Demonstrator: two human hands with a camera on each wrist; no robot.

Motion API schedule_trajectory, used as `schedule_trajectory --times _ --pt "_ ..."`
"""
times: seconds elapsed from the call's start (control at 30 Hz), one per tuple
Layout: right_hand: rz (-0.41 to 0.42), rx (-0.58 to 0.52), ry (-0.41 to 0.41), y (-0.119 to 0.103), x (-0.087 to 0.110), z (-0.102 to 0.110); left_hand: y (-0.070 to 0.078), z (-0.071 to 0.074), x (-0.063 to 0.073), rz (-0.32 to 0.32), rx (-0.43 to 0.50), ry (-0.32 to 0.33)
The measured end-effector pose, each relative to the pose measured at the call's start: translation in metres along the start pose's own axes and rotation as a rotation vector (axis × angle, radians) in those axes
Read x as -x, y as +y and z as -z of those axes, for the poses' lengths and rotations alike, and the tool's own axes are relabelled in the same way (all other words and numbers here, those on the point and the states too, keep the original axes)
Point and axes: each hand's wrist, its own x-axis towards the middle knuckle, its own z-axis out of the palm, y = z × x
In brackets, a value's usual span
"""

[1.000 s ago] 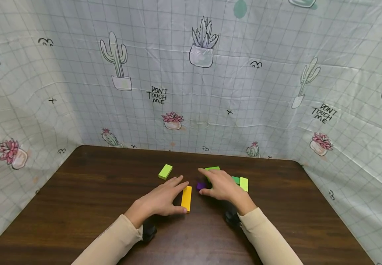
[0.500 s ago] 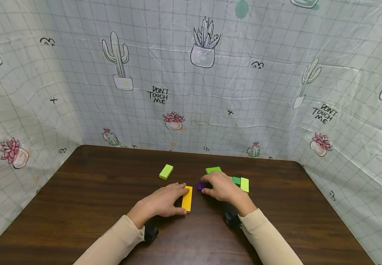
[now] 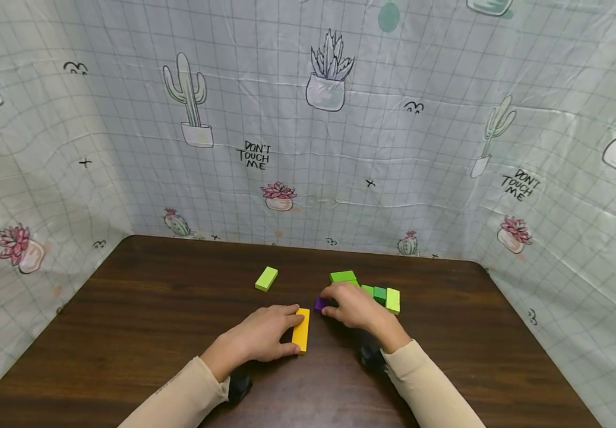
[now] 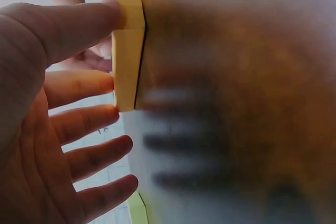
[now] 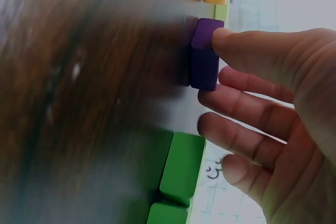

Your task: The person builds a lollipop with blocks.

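Note:
A long yellow block (image 3: 301, 336) lies on the table, and my left hand (image 3: 262, 335) holds it by its ends. The left wrist view shows the thumb on one end of the yellow block (image 4: 128, 59) and fingertips at the other, with the remaining fingers spread. To the right, my right hand (image 3: 360, 308) pinches a small purple block (image 3: 319, 304), partly covered by the fingers in the head view. Thumb and fingertips meet opposite sides of the purple block (image 5: 205, 61) in the right wrist view.
A light green block (image 3: 267, 279) lies alone behind the left hand. Behind and beside the right hand are green blocks (image 3: 343, 276), a dark green block (image 3: 379, 295) and a pale green block (image 3: 392, 301). A patterned curtain (image 3: 308, 131) borders the brown table (image 3: 142, 309).
My left fingers have come down onto the yellow block, which has slid slightly nearer to me. My right hand's fingers have closed in on the purple block.

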Motion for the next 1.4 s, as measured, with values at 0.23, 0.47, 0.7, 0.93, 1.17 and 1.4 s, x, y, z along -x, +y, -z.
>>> schedule_trajectory --times 0.23,0.47,0.7,0.93,1.17,1.4 --pt "0.034 -0.085 -0.037 -0.005 -0.001 -0.002 0.011 -0.001 0.014 -0.037 -0.044 -0.002" --pt "0.037 -0.122 -0.083 -0.018 0.000 -0.001 0.020 0.000 0.029 -0.052 -0.081 -0.012" --pt "0.081 -0.134 -0.110 -0.027 0.002 -0.002 0.029 -0.004 0.035 -0.071 -0.157 0.012" --pt "0.104 -0.159 -0.128 -0.031 0.003 -0.003 0.036 -0.008 0.039 -0.064 -0.202 0.043" --pt "0.133 -0.166 -0.124 -0.029 0.004 -0.005 0.038 -0.009 0.040 -0.046 -0.210 0.052" --pt "0.151 -0.195 -0.126 -0.027 0.005 -0.007 0.039 -0.009 0.040 -0.045 -0.198 0.047"
